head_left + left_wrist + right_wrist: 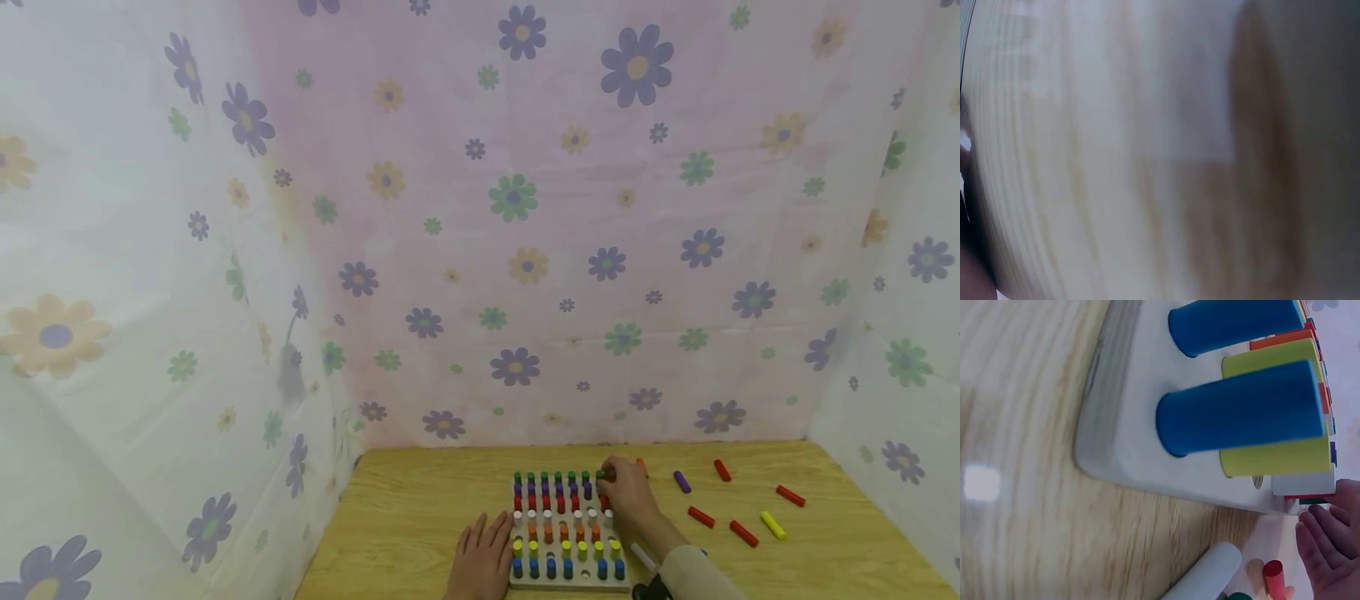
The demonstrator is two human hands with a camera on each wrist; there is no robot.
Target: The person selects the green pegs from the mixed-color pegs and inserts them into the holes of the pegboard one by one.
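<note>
A pale pegboard (570, 585) stands on the table, filled with rows of green, purple, red, white, orange, yellow and blue pegs. Several holes among the rows hold no peg. At the board's far right corner, my right hand (628, 492) pinches a green peg (600, 475) with thumb and fingertips. Its other fingers show loosely bent in the right wrist view, beyond the blue pegs (1241, 415). My left hand (482, 557) rests flat on the table, fingers straight, beside the board's left edge. The left wrist view holds only blurred wood grain.
Loose pegs lie right of the board: several red ones (744, 533), a purple one (682, 482), a yellow one (772, 525) and an orange one (642, 467). A white peg (642, 557) lies close to the board under my right forearm. Flowered sheets (525, 250) hang around the wooden table (405, 517).
</note>
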